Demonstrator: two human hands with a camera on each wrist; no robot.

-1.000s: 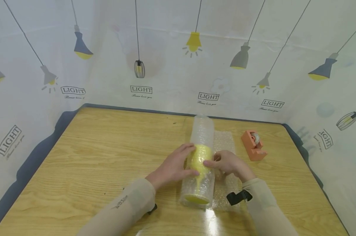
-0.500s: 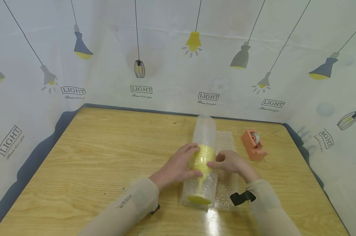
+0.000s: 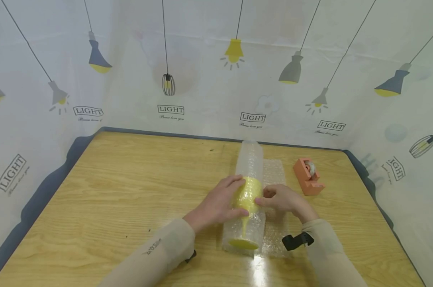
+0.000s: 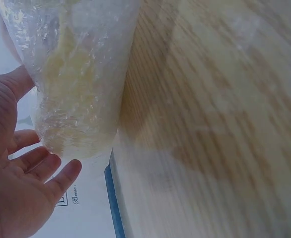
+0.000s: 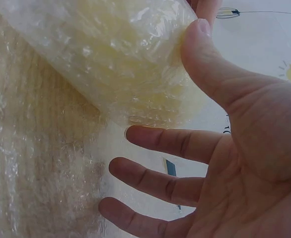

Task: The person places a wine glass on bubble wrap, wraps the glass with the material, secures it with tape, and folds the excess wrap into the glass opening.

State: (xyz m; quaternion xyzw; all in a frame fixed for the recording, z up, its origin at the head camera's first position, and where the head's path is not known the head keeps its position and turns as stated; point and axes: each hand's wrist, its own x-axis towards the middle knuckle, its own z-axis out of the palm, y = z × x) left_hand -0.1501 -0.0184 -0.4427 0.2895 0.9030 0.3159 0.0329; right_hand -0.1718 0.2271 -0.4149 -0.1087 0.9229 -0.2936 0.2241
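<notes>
A yellow goblet (image 3: 250, 191) lies on its side, rolled in clear bubble wrap (image 3: 251, 159), with its round foot toward me in the head view. My left hand (image 3: 220, 199) rests on the roll's left side, thumb and fingertips spread over it. In the left wrist view its fingers (image 4: 66, 178) are fairly straight along the wrapped bowl. My right hand (image 3: 282, 199) touches the roll's right side. Its thumb (image 5: 202, 54) presses the wrapped goblet in the right wrist view, while several other fingers stretch out beneath, loosely straight.
A flat stretch of bubble wrap (image 5: 41, 163) lies on the wooden table (image 3: 130, 179) to the right of the roll. Beyond it stands an orange tape dispenser (image 3: 307, 177) with a tape roll. A lamp-printed curtain (image 3: 202, 59) surrounds the table's far edge and sides.
The wrapped goblet has shifted slightly to the right onto the flat bubble wrap. Both hands have moved right along with it, keeping contact.
</notes>
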